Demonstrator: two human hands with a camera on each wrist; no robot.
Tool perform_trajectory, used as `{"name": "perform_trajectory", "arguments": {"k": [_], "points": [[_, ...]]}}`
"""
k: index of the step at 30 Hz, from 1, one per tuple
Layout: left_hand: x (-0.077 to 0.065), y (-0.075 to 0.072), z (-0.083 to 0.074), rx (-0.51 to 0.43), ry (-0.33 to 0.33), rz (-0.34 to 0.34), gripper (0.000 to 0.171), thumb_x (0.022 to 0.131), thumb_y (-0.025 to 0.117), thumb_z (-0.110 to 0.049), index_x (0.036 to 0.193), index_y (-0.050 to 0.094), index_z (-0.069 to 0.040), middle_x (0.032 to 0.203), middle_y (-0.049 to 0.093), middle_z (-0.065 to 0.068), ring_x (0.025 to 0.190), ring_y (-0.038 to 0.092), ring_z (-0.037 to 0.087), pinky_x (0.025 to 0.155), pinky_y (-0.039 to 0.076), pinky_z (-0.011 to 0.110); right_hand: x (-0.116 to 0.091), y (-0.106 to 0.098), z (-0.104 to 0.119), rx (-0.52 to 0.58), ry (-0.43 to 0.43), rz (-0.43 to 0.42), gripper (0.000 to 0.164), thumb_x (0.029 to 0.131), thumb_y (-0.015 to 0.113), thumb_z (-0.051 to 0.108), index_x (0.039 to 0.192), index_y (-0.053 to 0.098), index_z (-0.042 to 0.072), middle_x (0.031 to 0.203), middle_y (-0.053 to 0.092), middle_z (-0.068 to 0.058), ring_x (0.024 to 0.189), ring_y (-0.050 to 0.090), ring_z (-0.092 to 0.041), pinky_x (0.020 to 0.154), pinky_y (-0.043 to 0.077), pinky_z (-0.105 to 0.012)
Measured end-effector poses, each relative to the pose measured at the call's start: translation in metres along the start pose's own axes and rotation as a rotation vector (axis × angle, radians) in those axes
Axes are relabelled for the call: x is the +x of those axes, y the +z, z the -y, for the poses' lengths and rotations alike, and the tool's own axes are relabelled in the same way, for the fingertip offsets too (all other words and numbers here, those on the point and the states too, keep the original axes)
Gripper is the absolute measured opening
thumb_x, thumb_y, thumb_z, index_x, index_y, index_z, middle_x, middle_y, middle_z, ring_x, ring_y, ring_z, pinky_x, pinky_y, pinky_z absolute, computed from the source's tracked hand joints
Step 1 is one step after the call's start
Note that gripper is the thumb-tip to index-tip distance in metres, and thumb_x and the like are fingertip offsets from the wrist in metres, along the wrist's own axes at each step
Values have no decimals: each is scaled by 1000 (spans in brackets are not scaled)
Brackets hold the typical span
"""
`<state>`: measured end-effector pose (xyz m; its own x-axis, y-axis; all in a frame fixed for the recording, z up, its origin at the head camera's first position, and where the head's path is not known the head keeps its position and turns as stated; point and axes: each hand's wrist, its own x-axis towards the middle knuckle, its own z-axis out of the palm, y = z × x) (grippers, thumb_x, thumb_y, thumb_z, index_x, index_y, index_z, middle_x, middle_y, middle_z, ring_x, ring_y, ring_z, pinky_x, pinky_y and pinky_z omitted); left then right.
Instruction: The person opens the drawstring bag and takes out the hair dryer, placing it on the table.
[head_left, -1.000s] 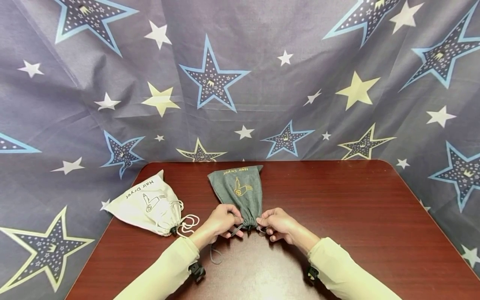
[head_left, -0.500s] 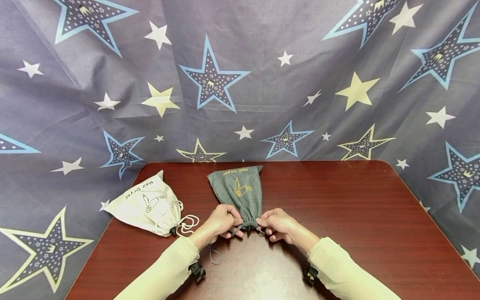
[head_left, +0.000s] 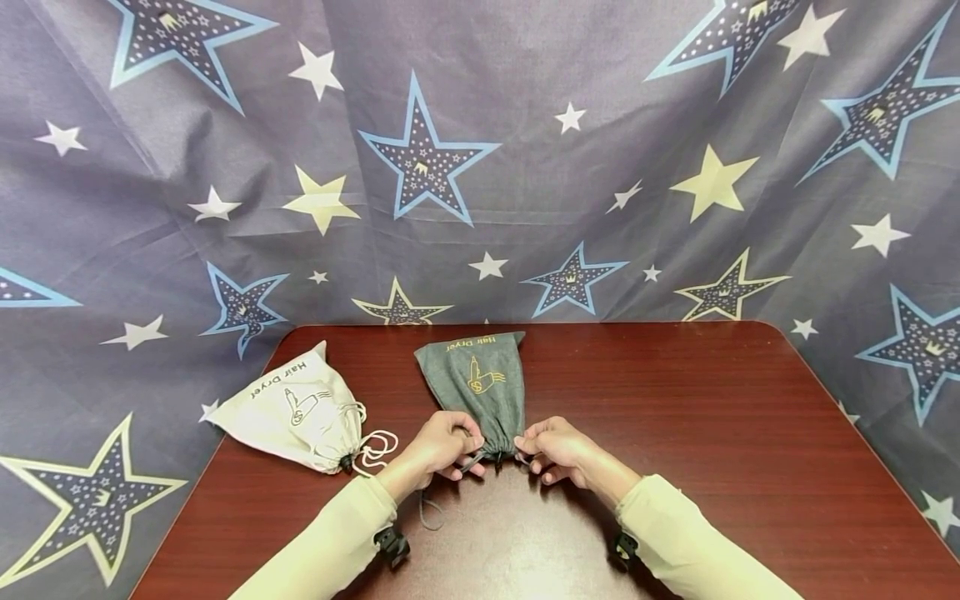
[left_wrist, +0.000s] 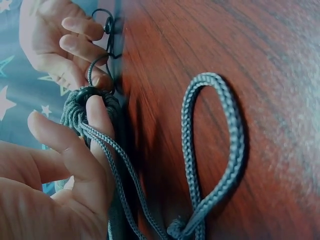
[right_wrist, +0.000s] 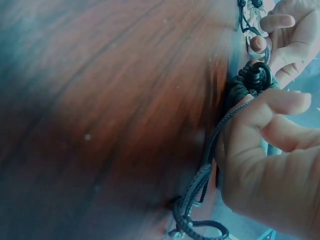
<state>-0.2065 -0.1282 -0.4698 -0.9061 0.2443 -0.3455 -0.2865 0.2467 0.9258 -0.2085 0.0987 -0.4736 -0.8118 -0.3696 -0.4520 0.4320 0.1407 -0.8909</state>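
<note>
Where two pale sleeves (head_left: 322,533) reach in on the near side of the grey drawstring bag (head_left: 483,392), each bears a black wrist device (head_left: 392,546). A loop of grey cord (left_wrist: 212,145) rests on the worktop (head_left: 637,400), just in front of the bag and to its left.

Next come the hands, one at either side of the bag's gathered mouth. The left hand (head_left: 444,446) pinches its left edge, with cord running by the fingers; the right hand (head_left: 558,450) pinches its right edge. The bag thus lies just beyond and between both sets of fingers, flat, gold print up, with a black toggle (right_wrist: 255,76) at its mouth.

Left of the grey bag and apart from it is a white drawstring bag (head_left: 292,412). Behind the grey bag hangs a star-patterned cloth (head_left: 480,167).

Compared with a second ago, little differs: the left hand has shifted very slightly outward, and the grey bag keeps its place.
</note>
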Motion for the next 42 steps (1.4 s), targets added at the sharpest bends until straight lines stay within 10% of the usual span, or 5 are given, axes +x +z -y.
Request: {"name": "perform_trajectory", "arguments": {"k": [42], "points": [[-6,2,-4,8,1,-30,8,98,69,1,103,65,7,86,70,15,77,77,31,51,58,32,-5,0,3,-41,5,-32,17,99,72,14,86,63,6,72,61,-3,56,53,-7,43,43,-18]]}}
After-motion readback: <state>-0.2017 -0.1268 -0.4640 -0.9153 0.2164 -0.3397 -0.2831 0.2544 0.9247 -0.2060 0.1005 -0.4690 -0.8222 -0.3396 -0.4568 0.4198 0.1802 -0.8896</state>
